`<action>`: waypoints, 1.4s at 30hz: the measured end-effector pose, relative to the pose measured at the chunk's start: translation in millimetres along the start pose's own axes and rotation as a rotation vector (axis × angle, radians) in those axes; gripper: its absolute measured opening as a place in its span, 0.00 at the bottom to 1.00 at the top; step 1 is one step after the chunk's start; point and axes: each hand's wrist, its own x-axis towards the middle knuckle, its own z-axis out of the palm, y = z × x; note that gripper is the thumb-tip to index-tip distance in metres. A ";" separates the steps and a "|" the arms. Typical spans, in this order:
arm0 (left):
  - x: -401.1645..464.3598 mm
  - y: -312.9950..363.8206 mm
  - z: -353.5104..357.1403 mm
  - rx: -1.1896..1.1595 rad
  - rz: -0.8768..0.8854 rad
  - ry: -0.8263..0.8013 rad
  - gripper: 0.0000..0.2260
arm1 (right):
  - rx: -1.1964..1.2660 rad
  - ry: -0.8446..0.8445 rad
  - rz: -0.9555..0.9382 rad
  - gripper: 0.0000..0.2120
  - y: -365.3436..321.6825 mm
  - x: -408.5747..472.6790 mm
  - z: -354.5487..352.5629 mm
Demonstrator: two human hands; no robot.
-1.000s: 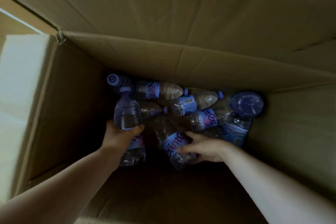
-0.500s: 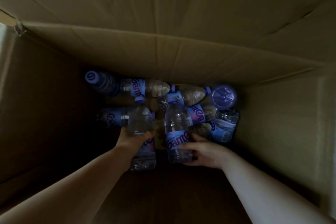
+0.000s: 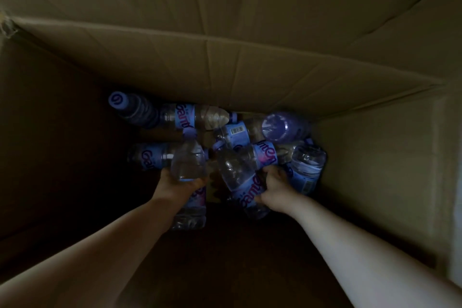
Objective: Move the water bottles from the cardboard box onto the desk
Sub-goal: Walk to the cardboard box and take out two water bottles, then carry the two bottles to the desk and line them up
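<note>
Both hands are down in the cardboard box (image 3: 250,75), each wrapped around its own bottle. The left hand (image 3: 175,186) has its fingers curled round the middle of the left bottle (image 3: 188,165), right about where the label starts, cap pointing toward the far wall. The right hand (image 3: 275,187) is clamped on the right bottle (image 3: 240,177) from the side, thumb over the label band, and that one tilts with its cap up and to the left. Grabbing at the waist makes sense to me: it's the stiffest part and the paper label probably gives a bit more grip than bare plastic

The bottles are thin clear plastic with ribbed, dimpled bodies, blue labels with purple and pink lettering, and lilac screw caps. They look full-ish, so I'd guess some weight and a bit of give when squeezed

The rest of the loose bottles (image 3: 200,117) are heaped against the far wall, spread toward the far right corner, lying every which way, some flat, one showing its cap end, another its round base. The near half of the box floor is dark and hard to read

The box is plain brown corrugated card, creased walls, deep enough that both forearms go in. The desk isn't in view, so nothing here is delivered yet
</note>
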 end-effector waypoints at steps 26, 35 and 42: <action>6.0 -5.9 -26.8 -0.060 0.058 0.059 0.28 | -0.216 -0.080 0.145 0.51 -64.6 22.2 28.9; -93.6 17.1 -65.5 0.003 0.170 0.109 0.28 | 0.225 0.181 0.031 0.42 -77.1 -92.1 4.6; -187.2 37.2 -117.7 -0.078 0.246 0.202 0.26 | 0.516 0.124 -0.153 0.29 -138.3 -197.0 -22.4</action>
